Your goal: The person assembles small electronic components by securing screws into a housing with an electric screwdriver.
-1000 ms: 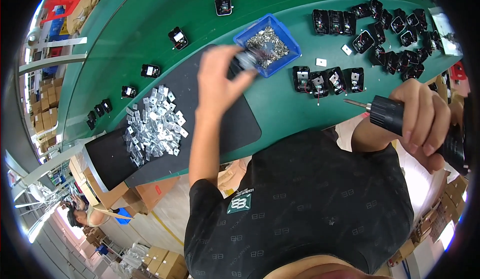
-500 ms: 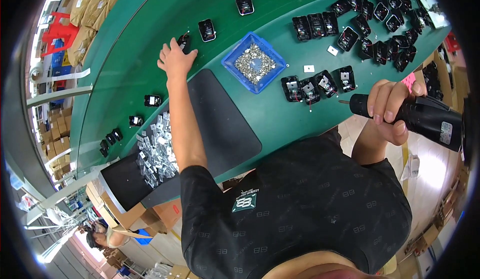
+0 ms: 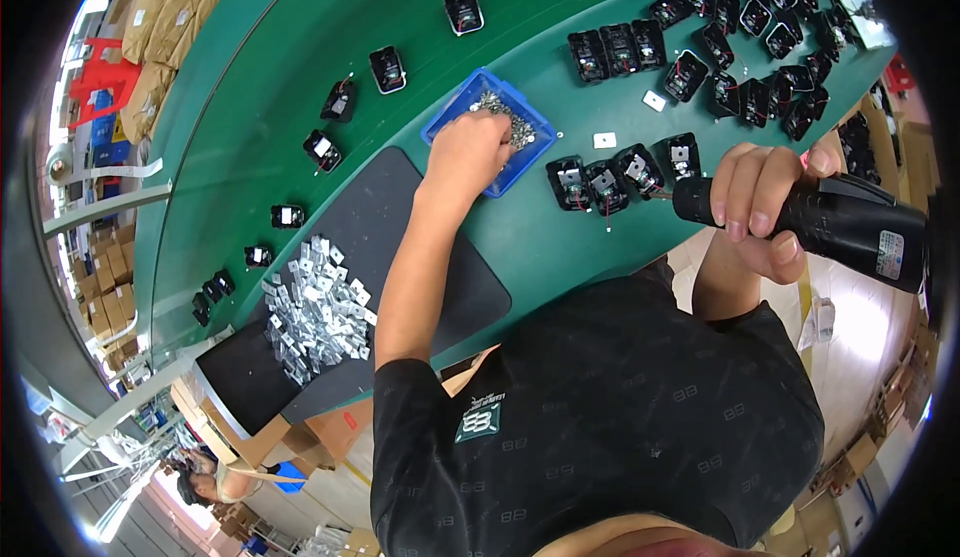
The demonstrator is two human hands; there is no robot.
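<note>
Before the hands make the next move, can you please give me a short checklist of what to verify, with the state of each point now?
1. Left hand is inside the blue tray of small metal parts: ok.
2. Left hand has picked up a part: cannot tell, the fingers are hidden.
3. Right hand grips the black power screwdriver firmly: ok.
4. Screwdriver tip points toward the row of black housings on the green table: ok.
5. Housings in that row lie open side up: ok.
6. Pile of metal plates sits on the black mat, apart from both hands: ok.
</note>
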